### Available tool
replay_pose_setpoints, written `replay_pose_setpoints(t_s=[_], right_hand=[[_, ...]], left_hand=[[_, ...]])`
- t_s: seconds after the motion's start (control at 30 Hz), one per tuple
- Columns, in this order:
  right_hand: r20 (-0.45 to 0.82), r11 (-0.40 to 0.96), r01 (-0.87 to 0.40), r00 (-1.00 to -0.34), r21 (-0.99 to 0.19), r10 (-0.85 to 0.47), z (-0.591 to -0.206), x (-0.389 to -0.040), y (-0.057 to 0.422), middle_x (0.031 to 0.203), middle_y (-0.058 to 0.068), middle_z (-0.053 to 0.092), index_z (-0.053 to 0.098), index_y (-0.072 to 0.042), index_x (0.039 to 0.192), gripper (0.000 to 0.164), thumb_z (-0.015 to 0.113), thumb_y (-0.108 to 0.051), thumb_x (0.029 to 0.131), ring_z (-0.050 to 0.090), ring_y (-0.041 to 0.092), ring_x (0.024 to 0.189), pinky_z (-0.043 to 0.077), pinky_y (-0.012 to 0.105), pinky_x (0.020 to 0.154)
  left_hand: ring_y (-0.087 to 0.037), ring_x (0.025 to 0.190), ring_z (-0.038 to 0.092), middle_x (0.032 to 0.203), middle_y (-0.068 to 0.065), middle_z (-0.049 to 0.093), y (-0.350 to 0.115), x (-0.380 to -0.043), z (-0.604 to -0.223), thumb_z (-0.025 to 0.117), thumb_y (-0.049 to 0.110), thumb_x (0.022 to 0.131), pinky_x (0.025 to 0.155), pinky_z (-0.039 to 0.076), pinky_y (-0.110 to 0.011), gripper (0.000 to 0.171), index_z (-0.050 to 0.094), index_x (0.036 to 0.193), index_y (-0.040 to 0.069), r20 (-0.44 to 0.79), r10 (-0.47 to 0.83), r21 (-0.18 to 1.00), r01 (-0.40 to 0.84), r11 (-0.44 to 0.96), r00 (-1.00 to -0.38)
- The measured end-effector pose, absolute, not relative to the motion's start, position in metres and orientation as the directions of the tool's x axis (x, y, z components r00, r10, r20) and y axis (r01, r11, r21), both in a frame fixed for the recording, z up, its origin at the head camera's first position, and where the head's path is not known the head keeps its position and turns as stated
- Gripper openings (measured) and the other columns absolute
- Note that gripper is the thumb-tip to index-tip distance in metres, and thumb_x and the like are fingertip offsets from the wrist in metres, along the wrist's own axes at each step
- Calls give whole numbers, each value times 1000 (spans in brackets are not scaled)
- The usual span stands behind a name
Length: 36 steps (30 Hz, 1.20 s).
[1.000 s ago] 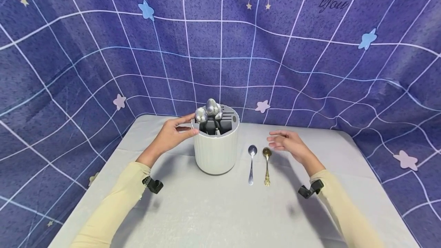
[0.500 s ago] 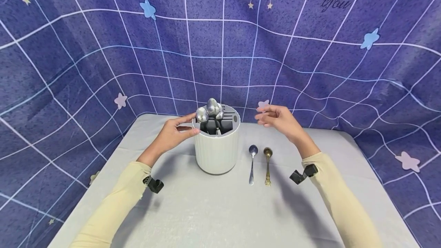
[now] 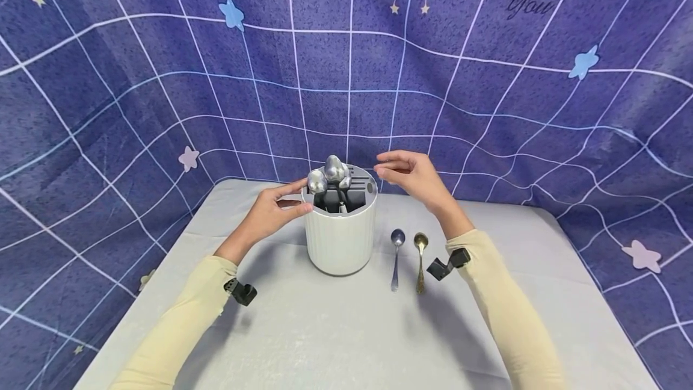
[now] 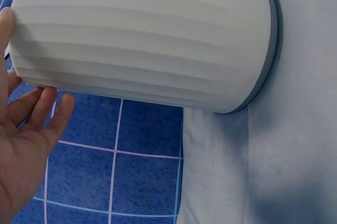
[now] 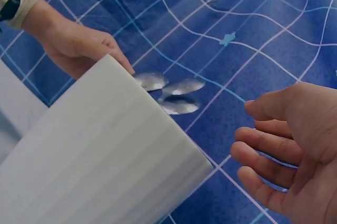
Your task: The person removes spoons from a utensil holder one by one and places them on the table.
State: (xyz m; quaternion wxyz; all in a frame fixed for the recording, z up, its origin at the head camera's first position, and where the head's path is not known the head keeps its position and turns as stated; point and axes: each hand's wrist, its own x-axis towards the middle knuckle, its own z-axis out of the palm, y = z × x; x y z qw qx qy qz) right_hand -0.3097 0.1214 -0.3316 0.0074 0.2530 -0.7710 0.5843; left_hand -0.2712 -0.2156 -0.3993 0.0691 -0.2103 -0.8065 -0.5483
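Note:
A white ribbed utensil holder point(image 3: 340, 242) stands upright on the table, its top split into slots and a wider front opening. Several silver spoons point(image 3: 334, 168) stick up out of that opening, bowls on top. My left hand point(image 3: 273, 212) rests against the holder's left side, thumb and fingertips at the rim, fingers fairly straight. In the air just right of the rim is my right hand point(image 3: 414, 174), holding nothing, fingers loosely bent, as the right wrist view also shows. Below it on the table lie a silver spoon point(image 3: 397, 257) and a gold spoon with an ornate handle point(image 3: 420, 260).
A pale grey cloth covers the table point(image 3: 325, 336). Behind and around it hangs a blue curtain point(image 3: 346, 65) with a grid and stars, close behind the holder. Black cameras sit on both wrists.
My right hand has risen from beside the gold spoon and moved left toward the holder's rim. The left hand, the holder and the two loose spoons have stayed put.

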Motion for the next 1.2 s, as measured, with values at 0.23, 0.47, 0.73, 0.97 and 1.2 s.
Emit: replay_pose_setpoints(t_s=[0.23, 0.47, 0.73, 0.97, 1.2], right_hand=[[380, 202, -488, -831, -849, -406, -332, -315, 99, 108, 19, 76, 72, 1, 122, 31, 77, -9, 92, 73, 18, 94, 60, 23, 81], [398, 298, -548, -806, -781, -439, -333, -319, 84, 104, 12, 78, 74, -3, 120, 30, 77, -12, 92, 73, 24, 92, 60, 26, 76], [386, 344, -565, -796, -750, -466, -336, -320, 74, 105, 12, 78, 73, -2, 123, 35, 79, -13, 91, 73, 23, 91, 62, 31, 80], [368, 362, -560, -798, -745, -477, -335, -321, 70, 103, 10, 78, 73, -4, 124, 38, 80, -15, 89, 74, 23, 92, 63, 32, 79], [356, 383, -577, -784, -721, -509, -336, -322, 68, 102, 10, 78, 72, -5, 127, 41, 82, -15, 89, 75, 21, 94, 63, 32, 79]], left_hand=[[-42, 122, 61, 148, -16, 55, -215, -272, -400, 80, 12, 91, 97, 60, -34, 59, 57, 145, 5, 353, 267, 857, 424, 292, -897], [-39, 121, 62, 149, -15, 55, -215, -272, -401, 79, 11, 91, 98, 60, -35, 59, 58, 145, 7, 360, 264, 856, 429, 288, -895], [-40, 111, 68, 146, -20, 56, -216, -273, -403, 79, 10, 91, 95, 61, -36, 59, 57, 145, 5, 358, 259, 857, 426, 289, -897], [-42, 112, 67, 146, -19, 56, -216, -274, -404, 80, 11, 91, 97, 60, -42, 59, 57, 145, 4, 358, 259, 857, 426, 291, -897], [-43, 114, 65, 146, -20, 56, -216, -274, -405, 79, 10, 91, 98, 60, -40, 58, 58, 144, 4, 365, 256, 857, 430, 284, -895]])
